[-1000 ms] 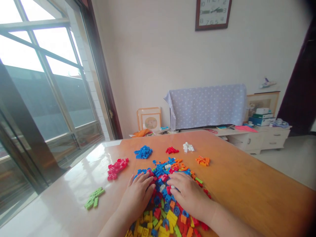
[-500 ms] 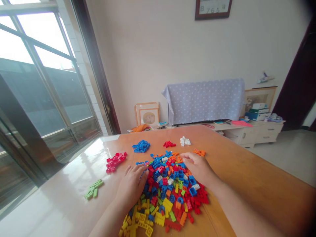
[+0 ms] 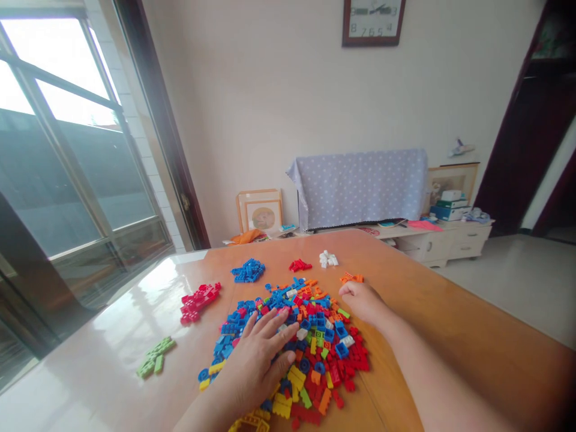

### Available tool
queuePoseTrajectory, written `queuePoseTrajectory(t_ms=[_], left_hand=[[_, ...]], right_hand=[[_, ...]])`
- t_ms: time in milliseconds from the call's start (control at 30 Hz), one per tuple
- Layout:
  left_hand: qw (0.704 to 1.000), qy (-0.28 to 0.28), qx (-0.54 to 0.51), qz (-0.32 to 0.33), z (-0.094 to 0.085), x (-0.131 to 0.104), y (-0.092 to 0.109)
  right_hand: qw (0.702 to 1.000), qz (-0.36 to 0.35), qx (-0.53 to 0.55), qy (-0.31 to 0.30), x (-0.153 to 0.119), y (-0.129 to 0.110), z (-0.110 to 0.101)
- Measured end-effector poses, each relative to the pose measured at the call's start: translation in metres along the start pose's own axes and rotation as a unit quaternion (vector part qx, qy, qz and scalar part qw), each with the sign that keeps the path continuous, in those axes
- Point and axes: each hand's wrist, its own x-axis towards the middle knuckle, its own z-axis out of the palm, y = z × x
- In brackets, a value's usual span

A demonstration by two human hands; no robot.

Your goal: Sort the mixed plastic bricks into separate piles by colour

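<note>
Numerals 3, 4, 5, 6, 7, 8 and 9 readable on framed wall clock (image 3: 372,23), top edge of frame, right of centre.

The bare left hand (image 3: 265,354) is palm down, its fingers spread and pointing forward, slightly bent, with the thumb set apart from them and angled forward too. Its forearm comes in from the bottom edge, slanting up and to the right. The bare right hand (image 3: 360,298), farther forward, has its fingers curled in and the thumb side uppermost, its fingertips hidden. The right forearm (image 3: 427,372) reaches in from the lower right, slanting up to the left, and looks blurred toward the bottom edge.
</note>
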Motion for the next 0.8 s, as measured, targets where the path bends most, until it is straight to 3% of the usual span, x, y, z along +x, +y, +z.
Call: queuePoseTrajectory(t_ms=[200,467,800], left_hand=[[0.999,-0.023,-0.004,-0.024,0.004,0.001,0.0],[0.997,0.051,-0.012,-0.051,0.005,0.001,-0.007],[0.996,0.087,-0.017,-0.026,0.016,0.002,-0.015]], right_hand=[[0.998,0.015,-0.06,-0.026,-0.007,-0.011,0.003],[0.992,0.021,-0.107,-0.056,-0.01,-0.019,0.004],[0.99,0.031,-0.128,-0.042,-0.007,-0.02,0.011]])
